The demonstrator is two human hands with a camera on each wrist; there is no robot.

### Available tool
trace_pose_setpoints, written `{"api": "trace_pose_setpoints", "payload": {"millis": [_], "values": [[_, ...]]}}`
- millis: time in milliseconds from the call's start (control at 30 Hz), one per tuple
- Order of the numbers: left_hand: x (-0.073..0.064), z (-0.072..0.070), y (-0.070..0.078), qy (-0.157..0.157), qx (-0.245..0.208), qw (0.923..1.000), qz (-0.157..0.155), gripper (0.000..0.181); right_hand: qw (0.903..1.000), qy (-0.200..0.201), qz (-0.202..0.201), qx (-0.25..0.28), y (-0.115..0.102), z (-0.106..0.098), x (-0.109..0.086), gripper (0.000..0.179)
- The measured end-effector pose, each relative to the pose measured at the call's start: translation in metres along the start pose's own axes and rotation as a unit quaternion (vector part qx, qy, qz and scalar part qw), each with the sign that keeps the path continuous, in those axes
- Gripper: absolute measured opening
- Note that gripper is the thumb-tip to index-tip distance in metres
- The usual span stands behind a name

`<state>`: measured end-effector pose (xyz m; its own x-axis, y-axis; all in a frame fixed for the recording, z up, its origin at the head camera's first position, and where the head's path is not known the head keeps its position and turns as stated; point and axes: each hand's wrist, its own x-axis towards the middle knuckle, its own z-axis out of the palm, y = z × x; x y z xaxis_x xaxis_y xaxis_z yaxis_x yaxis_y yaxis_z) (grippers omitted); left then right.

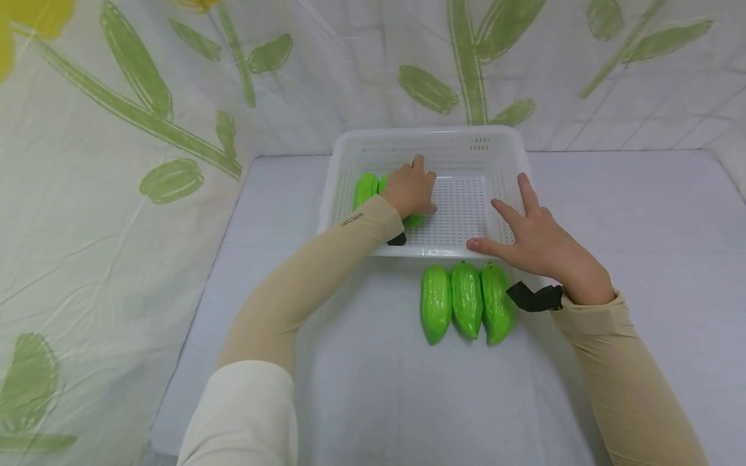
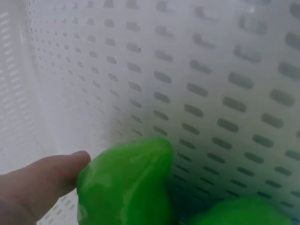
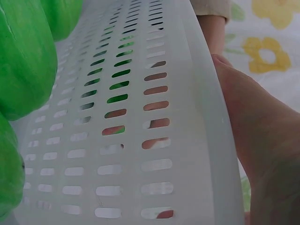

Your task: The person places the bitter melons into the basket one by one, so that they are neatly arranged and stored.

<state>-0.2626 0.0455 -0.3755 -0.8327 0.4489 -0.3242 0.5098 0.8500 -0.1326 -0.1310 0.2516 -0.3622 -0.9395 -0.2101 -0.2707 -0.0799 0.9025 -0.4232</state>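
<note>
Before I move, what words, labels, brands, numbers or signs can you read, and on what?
"Let's Slim" (probable reading; the lettering is too small to be sure): left arm's tan sleeve, near the cuff.
No other readable text: I see none on the white basket, the green fruit-shaped pieces or the right wrist's black strap.

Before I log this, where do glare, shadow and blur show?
Head: glints on three long, glossy green pieces, soft shadow beside beige right sleeve; left wrist: rounded green piece looks blurred; right wrist: right hand darkens toward the bottom.
</note>
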Motion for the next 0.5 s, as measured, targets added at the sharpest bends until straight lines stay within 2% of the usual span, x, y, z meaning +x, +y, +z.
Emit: {"api": "trace_pose_setpoints", "payload": {"millis": [500], "values": [[0.0021,0.0009,0.0007,-0.001,0.0,1.0,-0.003,0.069,1.0,0.001,0.002,0.001,0.0002,0.0003,0.0002,0.106]]}}
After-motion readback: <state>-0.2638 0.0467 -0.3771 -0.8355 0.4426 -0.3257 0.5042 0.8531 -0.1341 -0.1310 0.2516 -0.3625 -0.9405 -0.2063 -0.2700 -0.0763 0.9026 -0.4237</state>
